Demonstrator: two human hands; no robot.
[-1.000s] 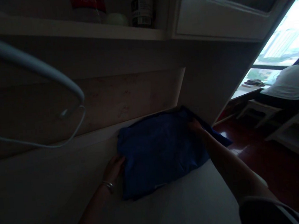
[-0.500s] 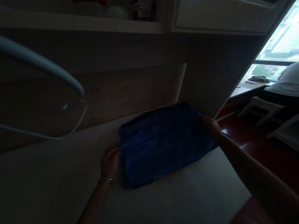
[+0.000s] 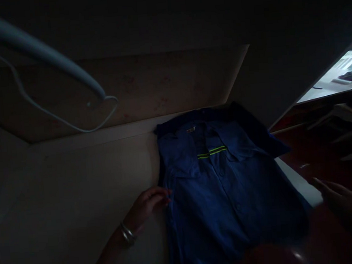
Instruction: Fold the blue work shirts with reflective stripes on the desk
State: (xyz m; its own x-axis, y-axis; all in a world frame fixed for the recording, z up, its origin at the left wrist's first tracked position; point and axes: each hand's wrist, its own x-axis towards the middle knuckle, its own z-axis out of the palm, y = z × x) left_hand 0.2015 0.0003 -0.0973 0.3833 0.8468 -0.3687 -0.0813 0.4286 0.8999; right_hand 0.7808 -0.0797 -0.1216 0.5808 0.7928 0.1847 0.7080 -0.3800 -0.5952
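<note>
A dark blue button-up shirt (image 3: 217, 194) lies spread on the pale surface, its front facing up and its collar end toward the wall. Yellow-green stripes cross its upper part, and a label shows at the neck. More dark blue cloth (image 3: 251, 122) lies under the collar end and reaches past it at the right. At the shirt's left edge, my left hand (image 3: 151, 203) has its fingers bent together on the fabric; two bracelets circle that wrist. My right hand (image 3: 346, 204) is off the shirt to the right, empty, with fingers stretched out and slightly blurred.
A pale tube (image 3: 42, 55) with a thin white cable (image 3: 55, 117) crosses the upper left. The pale tabletop (image 3: 101, 186) meets a patterned back wall (image 3: 160, 86). A dark side panel (image 3: 281, 71) stands at right, with a red floor (image 3: 315, 157) beyond.
The folded blue cloth now shows as a shirt laid out toward me, front up. My right hand has let go and moved right and down. The view has tilted downward.
</note>
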